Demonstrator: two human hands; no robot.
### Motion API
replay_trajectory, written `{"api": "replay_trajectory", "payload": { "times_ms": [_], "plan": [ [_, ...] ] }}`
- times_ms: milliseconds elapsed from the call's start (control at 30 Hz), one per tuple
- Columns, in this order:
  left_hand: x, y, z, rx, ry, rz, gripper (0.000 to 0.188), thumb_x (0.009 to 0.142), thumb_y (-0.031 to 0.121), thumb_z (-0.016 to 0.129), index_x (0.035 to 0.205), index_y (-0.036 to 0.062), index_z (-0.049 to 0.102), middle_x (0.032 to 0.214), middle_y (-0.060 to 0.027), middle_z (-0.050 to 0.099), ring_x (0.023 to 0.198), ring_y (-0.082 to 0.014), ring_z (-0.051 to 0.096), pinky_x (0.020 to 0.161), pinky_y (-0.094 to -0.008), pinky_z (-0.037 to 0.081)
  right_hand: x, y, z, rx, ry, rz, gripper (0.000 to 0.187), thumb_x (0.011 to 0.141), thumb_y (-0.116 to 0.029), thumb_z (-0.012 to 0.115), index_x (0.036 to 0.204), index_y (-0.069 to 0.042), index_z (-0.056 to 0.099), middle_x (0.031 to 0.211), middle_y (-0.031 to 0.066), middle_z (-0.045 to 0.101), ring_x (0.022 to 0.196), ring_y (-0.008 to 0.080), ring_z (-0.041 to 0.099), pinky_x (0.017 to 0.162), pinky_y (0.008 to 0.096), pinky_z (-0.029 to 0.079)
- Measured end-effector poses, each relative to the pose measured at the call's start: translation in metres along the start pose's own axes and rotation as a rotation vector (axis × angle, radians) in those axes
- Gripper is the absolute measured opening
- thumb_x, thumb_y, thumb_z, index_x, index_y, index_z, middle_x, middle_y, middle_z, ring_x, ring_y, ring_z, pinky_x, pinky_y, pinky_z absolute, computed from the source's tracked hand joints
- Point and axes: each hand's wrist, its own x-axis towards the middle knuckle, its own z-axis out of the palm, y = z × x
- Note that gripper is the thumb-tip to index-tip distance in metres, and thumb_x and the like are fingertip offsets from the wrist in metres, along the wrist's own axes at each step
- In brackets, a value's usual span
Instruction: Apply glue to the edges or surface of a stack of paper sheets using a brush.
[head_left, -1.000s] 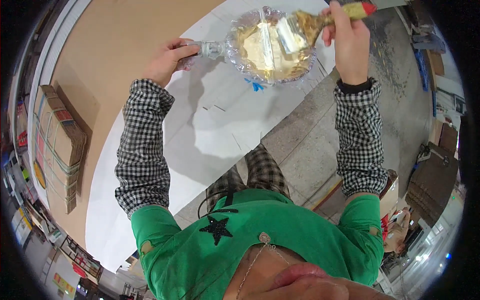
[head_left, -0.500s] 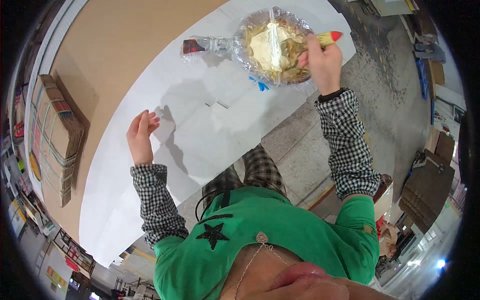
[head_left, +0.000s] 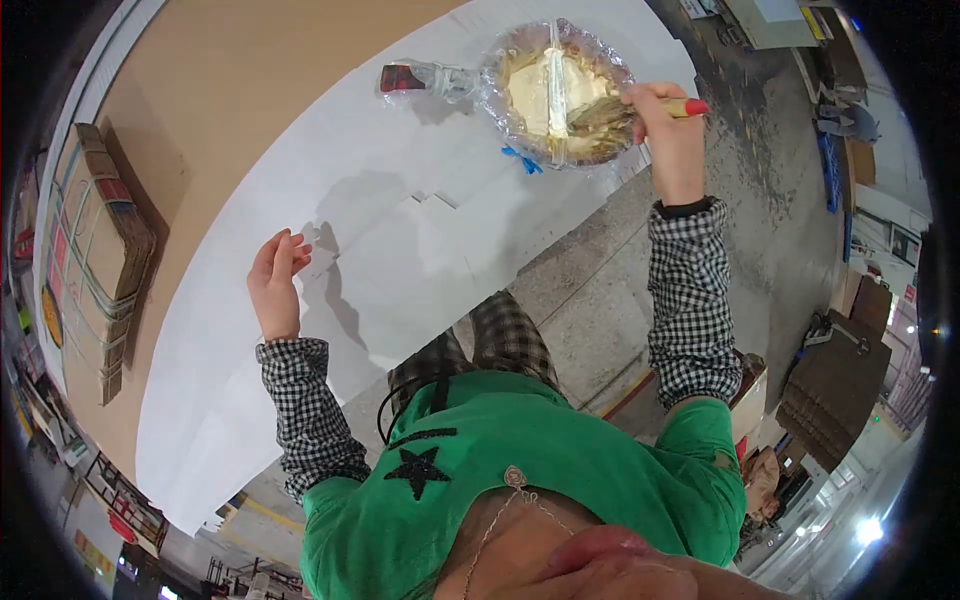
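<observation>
My right hand (head_left: 668, 135) is closed round a brush (head_left: 602, 118) with a red-tipped, yellowish handle. Its bristles rest in pale, creamy paste inside a round basin (head_left: 493, 100) lined with clear plastic. A plastic-wrapped strip (head_left: 557, 80) runs across the basin's top. Over white sheets (head_left: 400, 260) at the left hovers my left hand (head_left: 277, 275), its fingers loosely bent and slightly apart, with nothing visible in them. A clear bottle (head_left: 430, 80) with a dark red and black end lies against the basin's left side.
Blue strips (head_left: 522, 160) hang at the basin's near edge. A strapped bundle of flat cardboard (head_left: 95, 260) lies on the brown board (head_left: 200, 130) at the left. Stacked brown sheets (head_left: 832, 390) stand on the floor to the right.
My right hand has shifted right and nearer with the brush, and more of its bristles now show over the paste. My left hand has hardly moved. The view has shifted slightly.
</observation>
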Motion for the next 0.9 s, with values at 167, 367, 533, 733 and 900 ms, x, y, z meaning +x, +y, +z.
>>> {"api": "replay_trajectory", "payload": {
  "times_ms": [167, 367, 533, 733, 900],
  "plan": [
    [-0.007, -0.005, -0.011, 0.018, 0.020, -0.004, 0.036, 0.089, 0.021, 0.052, 0.111, -0.0084, 0.052, 0.097, -0.0130, 0.061, 0.083, -0.0172, 0.060, 0.075, -0.0279, 0.050, -0.004, 0.008, 0.014, -0.208, 0.092, -0.151, 0.016, 0.079, -0.013, 0.063, 0.081, 0.002, 0.057, 0.066, 0.0031, 0.057, 0.057, 0.0086, 0.055, 0.054, 0.0218, 0.045],
    [-0.015, -0.012, -0.021, 0.018, 0.015, -0.003, 0.037, 0.090, 0.021, 0.052, 0.112, -0.0085, 0.051, 0.098, -0.0133, 0.061, 0.083, -0.0171, 0.060, 0.076, -0.0278, 0.050, -0.013, 0.009, 0.019, -0.170, 0.206, -0.080, 0.018, 0.080, -0.014, 0.062, 0.080, 0.004, 0.058, 0.065, 0.0061, 0.060, 0.052, 0.0105, 0.057, 0.051, 0.0223, 0.046],
    [-0.022, -0.012, -0.021, 0.018, 0.005, 0.014, 0.039, 0.090, 0.023, 0.052, 0.111, -0.0094, 0.052, 0.097, -0.0137, 0.061, 0.083, -0.0175, 0.060, 0.076, -0.0275, 0.049, -0.015, 0.008, 0.009, -0.178, 0.169, -0.070, 0.020, 0.080, -0.016, 0.061, 0.076, 0.004, 0.057, 0.061, 0.0057, 0.058, 0.048, 0.0114, 0.055, 0.049, 0.0246, 0.047],
    [-0.031, -0.013, -0.021, 0.002, 0.011, 0.013, 0.037, 0.089, 0.022, 0.052, 0.111, -0.0086, 0.052, 0.097, -0.0131, 0.061, 0.082, -0.0168, 0.060, 0.075, -0.0276, 0.049, -0.025, 0.007, 0.010, -0.135, 0.144, -0.080, 0.018, 0.080, -0.014, 0.060, 0.078, 0.003, 0.056, 0.061, 0.0053, 0.057, 0.050, 0.0116, 0.056, 0.048, 0.0241, 0.046],
    [-0.037, -0.010, -0.018, 0.009, 0.004, 0.026, 0.038, 0.089, 0.022, 0.052, 0.111, -0.0090, 0.052, 0.097, -0.0138, 0.061, 0.082, -0.0168, 0.060, 0.076, -0.0276, 0.049, -0.021, 0.008, 0.013, -0.135, 0.214, -0.126, 0.015, 0.081, -0.011, 0.058, 0.076, 0.002, 0.054, 0.063, 0.0060, 0.058, 0.050, 0.0117, 0.056, 0.048, 0.0235, 0.045]
  ]
}}
